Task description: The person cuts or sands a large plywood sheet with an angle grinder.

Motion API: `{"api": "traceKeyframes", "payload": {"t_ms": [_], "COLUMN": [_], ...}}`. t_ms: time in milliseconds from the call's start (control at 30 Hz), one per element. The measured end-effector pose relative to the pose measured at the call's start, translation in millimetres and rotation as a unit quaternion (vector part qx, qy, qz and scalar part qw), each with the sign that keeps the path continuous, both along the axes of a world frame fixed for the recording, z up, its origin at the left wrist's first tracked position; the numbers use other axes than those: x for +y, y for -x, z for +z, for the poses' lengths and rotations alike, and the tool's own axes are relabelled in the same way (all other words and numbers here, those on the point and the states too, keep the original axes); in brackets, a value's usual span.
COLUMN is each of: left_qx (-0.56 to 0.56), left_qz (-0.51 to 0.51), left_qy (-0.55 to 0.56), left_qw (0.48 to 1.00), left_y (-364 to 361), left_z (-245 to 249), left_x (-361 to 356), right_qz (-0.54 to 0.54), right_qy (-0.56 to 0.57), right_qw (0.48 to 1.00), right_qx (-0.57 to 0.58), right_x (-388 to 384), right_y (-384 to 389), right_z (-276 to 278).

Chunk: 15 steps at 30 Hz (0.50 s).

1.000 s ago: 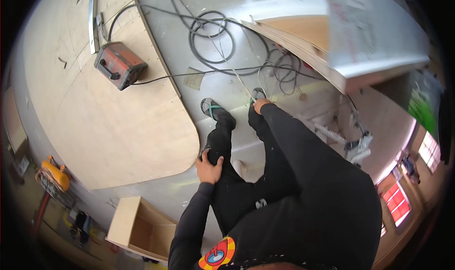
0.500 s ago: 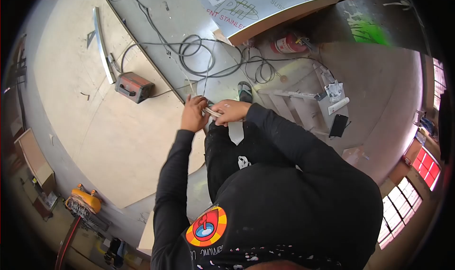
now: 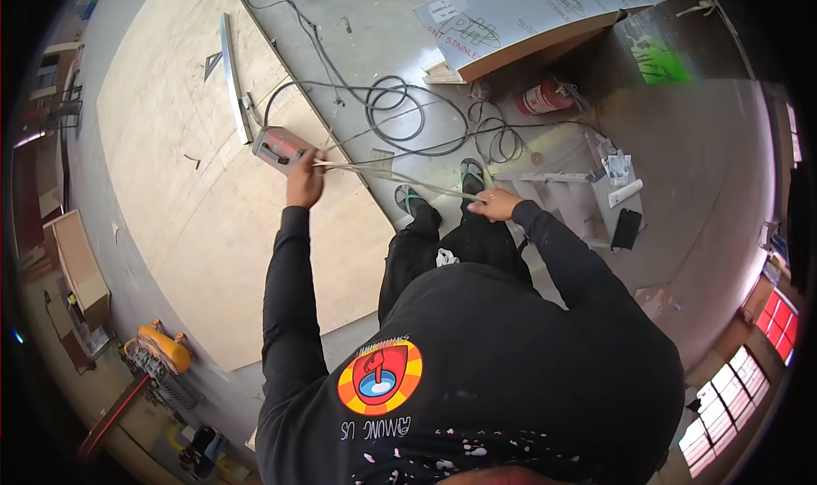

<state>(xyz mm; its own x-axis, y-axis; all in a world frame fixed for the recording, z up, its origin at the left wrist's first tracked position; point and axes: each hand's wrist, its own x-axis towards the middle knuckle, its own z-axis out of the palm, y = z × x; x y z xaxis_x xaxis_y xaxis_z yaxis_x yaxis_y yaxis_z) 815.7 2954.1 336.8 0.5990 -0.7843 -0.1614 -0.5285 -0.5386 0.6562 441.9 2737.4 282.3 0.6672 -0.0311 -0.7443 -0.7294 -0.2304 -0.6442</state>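
Several pale, thin cord strands (image 3: 408, 181) stretch between my two hands, over the edge of the wooden board and the floor. My left hand (image 3: 305, 180) is closed around their left end, right beside a red and grey box-shaped machine with a handle (image 3: 279, 147). The other end is pinched in my right hand (image 3: 497, 205), out in front of my right leg. A dark cable (image 3: 396, 115) lies coiled on the floor beyond the strands.
A large wooden board (image 3: 196, 230) fills the left side, with a long metal bar (image 3: 231, 77) on it. At the upper right are a film-covered sheet (image 3: 485, 25) and a fire extinguisher (image 3: 546, 98). A stepladder (image 3: 562, 200) lies right of my feet.
My hands, close together before, are now wide apart, the left moved left and the right moved right. The bunched cord is drawn out between them. Both my feet now show.
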Motion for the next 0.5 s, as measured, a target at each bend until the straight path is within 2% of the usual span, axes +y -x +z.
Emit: {"api": "traceKeyframes", "payload": {"t_ms": [67, 100, 167, 200, 233, 267, 300, 367, 433, 467, 500], "left_qx": [0.023, 0.028, 0.088, 0.162, 0.097, 0.148, 0.091, 0.074, 0.073, 0.081, 0.105], "left_qz": [0.063, 0.044, 0.072, 0.187, 0.108, 0.05, 0.036, -0.034, -0.093, -0.12, -0.167], "left_qy": [0.157, 0.199, 0.382, 0.414, 0.484, 0.483, 0.473, 0.385, 0.336, 0.314, 0.324], "left_qw": [0.985, 0.979, 0.917, 0.876, 0.863, 0.861, 0.876, 0.919, 0.934, 0.938, 0.925], "left_y": [-23.4, -34.8, -36.4, -41.5, -27.4, -43.4, -37.9, -23.1, -5.7, -0.9, 1.9], "left_z": [9.6, 40.5, 100.4, 125.8, 158.9, 170.9, 189.4, 223.9, 232.8, 233.9, 236.2], "left_x": [18.5, 21.1, 23.0, 29.7, 31.7, 50.3, 54.4, 62.2, 62.7, 63.4, 59.2], "right_qz": [0.037, 0.058, -0.031, -0.062, -0.094, -0.119, -0.137, -0.215, -0.176, -0.183, -0.109], "right_qy": [-0.056, -0.086, -0.295, -0.372, -0.446, -0.257, -0.057, 0.14, 0.307, 0.309, 0.177], "right_qw": [0.997, 0.992, 0.939, 0.91, 0.873, 0.924, 0.934, 0.85, 0.789, 0.79, 0.828], "right_qx": [-0.048, -0.073, -0.175, -0.174, -0.172, -0.255, -0.325, -0.461, -0.502, -0.497, -0.521], "right_x": [18.1, 28.1, 53.0, 58.7, 62.8, 72.0, 81.1, 87.6, 91.2, 100.1, 108.3], "right_y": [-22.1, -34.7, -53.7, -66.0, -79.8, -95.7, -114.2, -149.3, -182.2, -195.4, -207.4], "right_z": [17.6, 25.4, 25.0, 33.9, 47.6, 55.5, 63.0, 85.8, 103.0, 99.4, 97.2]}}
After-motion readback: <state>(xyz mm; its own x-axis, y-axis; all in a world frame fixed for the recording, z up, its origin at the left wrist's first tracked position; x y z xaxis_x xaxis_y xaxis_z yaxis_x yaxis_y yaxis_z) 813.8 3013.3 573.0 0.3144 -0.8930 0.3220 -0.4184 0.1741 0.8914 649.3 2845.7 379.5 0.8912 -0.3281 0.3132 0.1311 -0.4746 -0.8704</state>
